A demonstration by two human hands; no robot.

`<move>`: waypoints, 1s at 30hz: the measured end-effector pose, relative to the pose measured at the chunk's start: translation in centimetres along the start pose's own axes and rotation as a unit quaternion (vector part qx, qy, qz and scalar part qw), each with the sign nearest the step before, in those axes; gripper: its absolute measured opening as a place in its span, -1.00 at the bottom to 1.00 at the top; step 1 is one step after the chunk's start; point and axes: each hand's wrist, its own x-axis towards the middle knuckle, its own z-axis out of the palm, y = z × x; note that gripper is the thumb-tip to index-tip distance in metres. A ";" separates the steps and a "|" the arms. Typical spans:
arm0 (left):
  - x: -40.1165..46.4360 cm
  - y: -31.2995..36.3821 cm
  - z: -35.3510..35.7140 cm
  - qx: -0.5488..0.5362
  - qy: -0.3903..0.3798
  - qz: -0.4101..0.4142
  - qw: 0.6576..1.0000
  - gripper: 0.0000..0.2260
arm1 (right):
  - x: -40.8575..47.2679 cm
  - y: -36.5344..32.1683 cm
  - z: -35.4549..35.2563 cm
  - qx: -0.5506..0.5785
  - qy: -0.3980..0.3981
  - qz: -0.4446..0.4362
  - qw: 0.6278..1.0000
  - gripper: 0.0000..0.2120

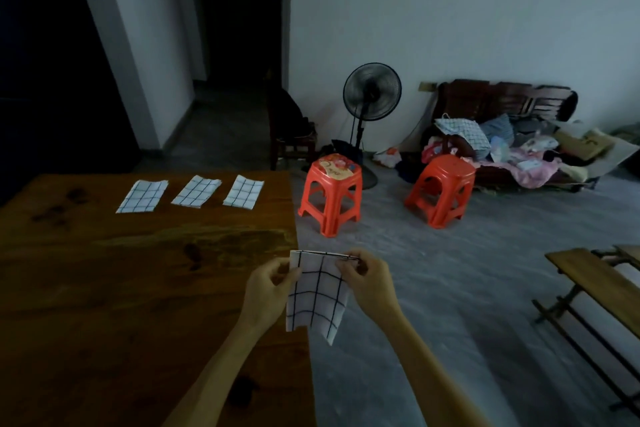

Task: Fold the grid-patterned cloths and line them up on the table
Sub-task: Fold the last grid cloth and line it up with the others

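Setting, as I read it: dim room of a home. Wooden worktop (104, 288), two red plastic stools (330, 192), standing fan (372, 91), wooden sofa (502, 104) heaped with clothes (512, 149), doorway (239, 10), bare concrete floor (433, 288).

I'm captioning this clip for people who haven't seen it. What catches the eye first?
Both hands, left hand and right hand, hold a grid cloth up at the wooden table edge. Three folded cloths line its far side; two orange stools stand beyond.
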 end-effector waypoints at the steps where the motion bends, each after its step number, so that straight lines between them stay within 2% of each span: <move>1: 0.5 0.5 1.9 -0.001 0.003 -0.006 1.000 -0.91 | 0.6 0.8 -1.6 0.026 0.004 0.002 1.000 -0.90; 4: 1.9 1.8 8.1 -0.023 0.038 -0.036 0.998 -0.94 | 2.1 3.4 -6.7 0.091 0.007 0.036 0.995 -0.92; 8: 3.6 4.1 15.7 -0.028 0.058 -0.071 0.995 -0.95 | 4.1 6.8 -12.9 0.093 -0.015 0.077 0.993 -0.77; 14: 8.4 6.3 20.5 0.016 0.088 -0.069 0.994 -0.94 | 11.1 8.6 -17.9 0.119 -0.036 0.065 0.990 -0.88; 17: 11.6 5.7 20.7 0.025 0.105 -0.077 0.991 -0.98 | 14.9 9.2 -17.4 0.125 -0.042 0.067 0.989 -0.92; 21: 17.7 2.6 20.1 0.032 0.139 -0.093 0.985 -0.94 | 21.0 10.7 -15.1 0.121 -0.074 0.072 0.987 -0.93; 24: 23.1 -0.1 19.7 0.035 0.151 -0.079 0.985 -0.92 | 26.9 11.8 -13.0 0.093 -0.085 0.078 0.989 -0.86; 27: 28.9 -1.8 18.8 -0.010 0.163 -0.099 0.982 -0.95 | 33.6 11.4 -10.6 0.077 -0.086 0.079 0.990 -0.76; 30: 35.2 -2.6 16.8 -0.029 0.179 -0.110 0.977 -0.96 | 40.4 9.4 -8.2 0.072 -0.091 0.074 0.990 -0.85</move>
